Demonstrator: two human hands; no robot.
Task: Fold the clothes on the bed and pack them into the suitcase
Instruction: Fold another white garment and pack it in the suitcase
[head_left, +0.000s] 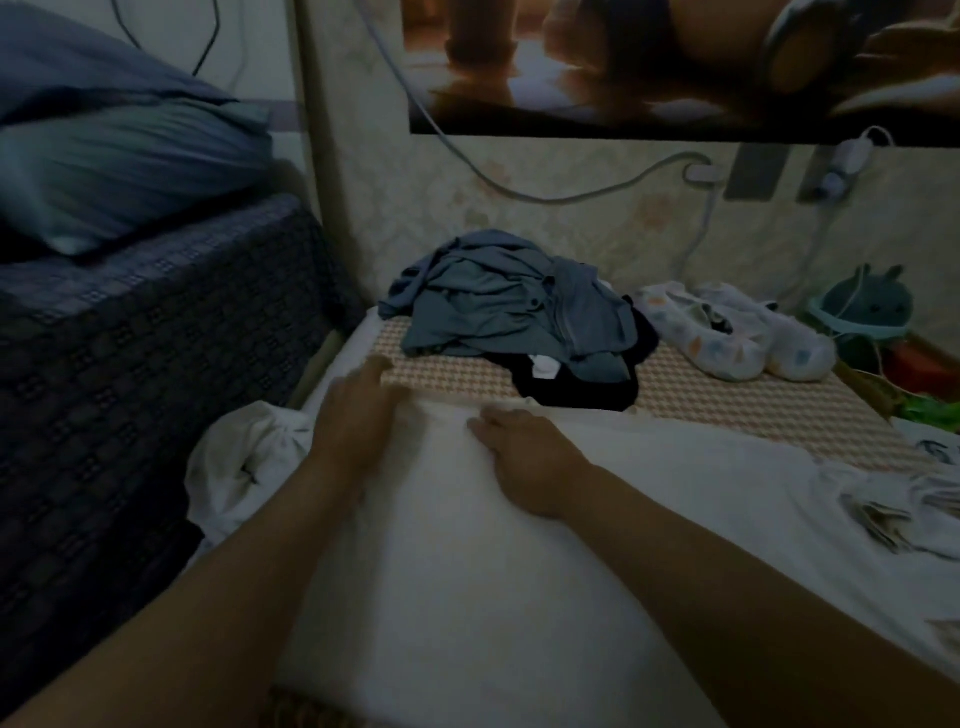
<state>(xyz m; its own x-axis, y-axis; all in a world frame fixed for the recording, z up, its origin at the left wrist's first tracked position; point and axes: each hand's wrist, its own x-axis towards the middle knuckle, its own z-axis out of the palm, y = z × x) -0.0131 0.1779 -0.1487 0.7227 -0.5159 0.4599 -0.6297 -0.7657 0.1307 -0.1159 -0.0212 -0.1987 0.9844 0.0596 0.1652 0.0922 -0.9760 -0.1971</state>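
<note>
I've got left hand (358, 421) and right hand (524, 460) pressed flat on white garment (467, 597).
Next: blue pile (498, 317), upper centre, just beyond; left nearer, I judge.

clothes pile (511, 317) blocks ahead, slippers (737, 332) right

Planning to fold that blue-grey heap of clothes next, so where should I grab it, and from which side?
Pinch the high bunched ridge at the top of the blue-grey heap, coming down from above on your near side. It lies crumpled partly over a black garment, so a low scoop at its near edge would probably drag that along too.
</note>
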